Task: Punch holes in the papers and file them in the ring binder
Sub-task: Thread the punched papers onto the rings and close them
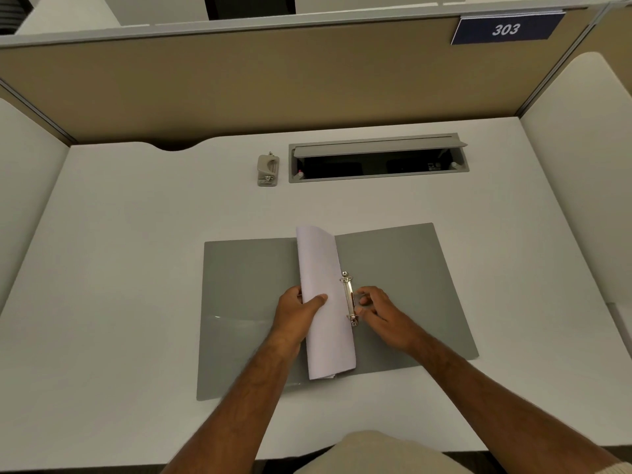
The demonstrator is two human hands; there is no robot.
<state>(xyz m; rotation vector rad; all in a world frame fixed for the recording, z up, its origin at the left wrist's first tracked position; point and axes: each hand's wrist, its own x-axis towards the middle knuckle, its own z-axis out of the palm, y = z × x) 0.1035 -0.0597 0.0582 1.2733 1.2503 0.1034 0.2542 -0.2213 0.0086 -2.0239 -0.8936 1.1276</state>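
Papers (323, 302): curled stack, gripped by left hand (297, 311), thumb over the top, upon open grey ring binder (410, 278) on desk (136, 251). Ring clip (349, 298): pinched by right hand (378, 311), fingers bent. Hole punch (268, 170): well apart, untouched.

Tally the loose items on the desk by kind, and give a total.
Ring binder: 1, lying open
Stack of papers: 1, curled, held by the left hand
Hole punch: 1
Total: 3
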